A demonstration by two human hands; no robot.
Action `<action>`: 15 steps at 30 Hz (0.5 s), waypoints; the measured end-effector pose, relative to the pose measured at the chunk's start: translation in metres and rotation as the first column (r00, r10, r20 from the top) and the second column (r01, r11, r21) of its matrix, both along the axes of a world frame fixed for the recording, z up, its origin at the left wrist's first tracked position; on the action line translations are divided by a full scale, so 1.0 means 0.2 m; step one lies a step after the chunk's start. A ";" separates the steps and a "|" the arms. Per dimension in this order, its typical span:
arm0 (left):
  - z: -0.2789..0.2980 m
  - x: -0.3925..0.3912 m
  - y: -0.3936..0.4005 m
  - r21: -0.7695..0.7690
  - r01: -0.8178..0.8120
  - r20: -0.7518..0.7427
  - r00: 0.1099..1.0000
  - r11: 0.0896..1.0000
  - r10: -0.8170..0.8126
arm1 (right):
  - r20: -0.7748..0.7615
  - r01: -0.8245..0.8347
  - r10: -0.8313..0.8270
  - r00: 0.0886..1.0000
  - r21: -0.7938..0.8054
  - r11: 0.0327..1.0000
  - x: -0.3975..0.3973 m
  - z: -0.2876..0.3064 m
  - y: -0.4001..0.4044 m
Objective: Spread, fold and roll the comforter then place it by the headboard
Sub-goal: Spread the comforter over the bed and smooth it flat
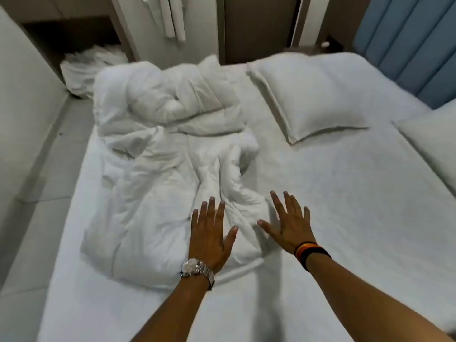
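A white comforter (pixel 158 169) lies crumpled in a heap on the left half of the bed (pixel 345 230), bunched highest at its far end. My left hand (pixel 211 239), with a silver watch on the wrist, hovers flat and open over the comforter's near edge. My right hand (pixel 288 223), with dark bands on the wrist, is spread open over the comforter's right-hand fold and the sheet beside it. Neither hand holds anything. The blue padded headboard (pixel 407 45) stands at the right side of the view.
A white pillow (pixel 311 95) lies on the bed near the headboard, and part of a second pillow (pixel 434 146) shows at the right edge. A pile of white linen (pixel 84 72) sits on the floor at the far left. A pale wall runs along the left.
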State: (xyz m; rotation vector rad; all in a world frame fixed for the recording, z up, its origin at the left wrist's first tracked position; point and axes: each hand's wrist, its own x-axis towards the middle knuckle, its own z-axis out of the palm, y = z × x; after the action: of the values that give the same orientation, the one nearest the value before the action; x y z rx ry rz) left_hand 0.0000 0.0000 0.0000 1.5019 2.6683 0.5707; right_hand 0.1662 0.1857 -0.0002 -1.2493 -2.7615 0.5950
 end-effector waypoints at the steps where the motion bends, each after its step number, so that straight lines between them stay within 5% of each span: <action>1: -0.05 0.03 0.01 -0.021 -0.011 -0.003 1.000 1.000 0.011 | 0.011 -0.010 0.010 1.000 -0.058 0.998 0.01 -0.05 0.01; 8: -0.36 0.04 0.08 -0.103 -0.106 -0.125 0.988 0.989 0.092 | -0.201 -0.038 -0.008 0.980 -0.221 0.975 -0.07 -0.29 0.12; 15: -0.30 0.07 0.04 -0.153 -0.113 -0.063 0.993 0.982 0.105 | -0.147 0.096 -0.168 0.975 -0.404 0.910 0.03 -0.27 -0.03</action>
State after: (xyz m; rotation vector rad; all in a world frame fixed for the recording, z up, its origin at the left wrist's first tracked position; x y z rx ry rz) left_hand 0.0134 0.0080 -0.0610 1.3565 2.7757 0.3201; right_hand 0.1720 0.1792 -0.0547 -1.3567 -2.4588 1.2324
